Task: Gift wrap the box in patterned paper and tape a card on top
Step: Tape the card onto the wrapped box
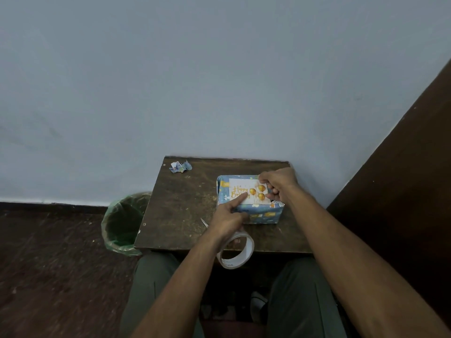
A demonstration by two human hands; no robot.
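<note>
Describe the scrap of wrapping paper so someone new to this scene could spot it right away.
Start at the dark wooden table against the pale wall. Go to its far left corner, away from the wrapped box. The crumpled paper scrap lies there alone, small, blue and white, the only loose crumpled piece on the tabletop.
</note>
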